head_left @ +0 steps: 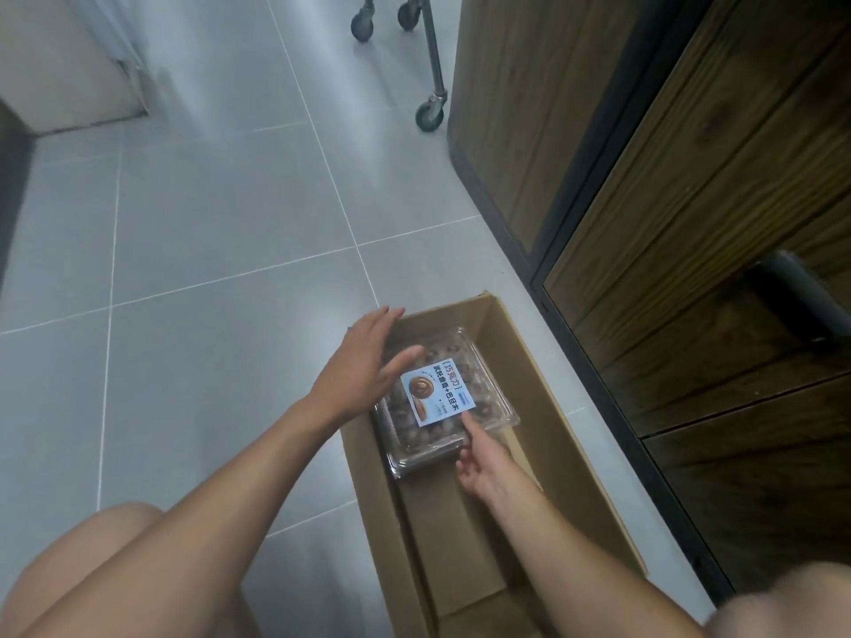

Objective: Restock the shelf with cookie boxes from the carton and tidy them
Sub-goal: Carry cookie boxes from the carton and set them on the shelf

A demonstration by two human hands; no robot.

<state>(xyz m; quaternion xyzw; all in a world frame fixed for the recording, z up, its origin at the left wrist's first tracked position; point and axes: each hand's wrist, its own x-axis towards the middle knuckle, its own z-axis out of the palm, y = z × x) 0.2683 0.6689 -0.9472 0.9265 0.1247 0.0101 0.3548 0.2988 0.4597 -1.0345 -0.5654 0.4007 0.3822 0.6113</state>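
An open brown carton [543, 361] lies on the grey tiled floor beside a dark wooden shelf unit [690, 214]. A clear plastic cookie box [488, 384] with a blue and white label sits tilted in the carton's far half. My left hand [364, 366] has its fingers spread straight along the box's left side, thumb lying over the lid. My right hand [479, 458] grips the box's near right corner, with fingers under the edge and a finger on top by the label.
The shelf unit's black-framed base runs along the right side of the carton. A metal trolley leg with castor wheels [430, 115] stands at the top beside the shelf end. A white wall base [69, 62] is at the upper left. My bare knees show at the bottom.
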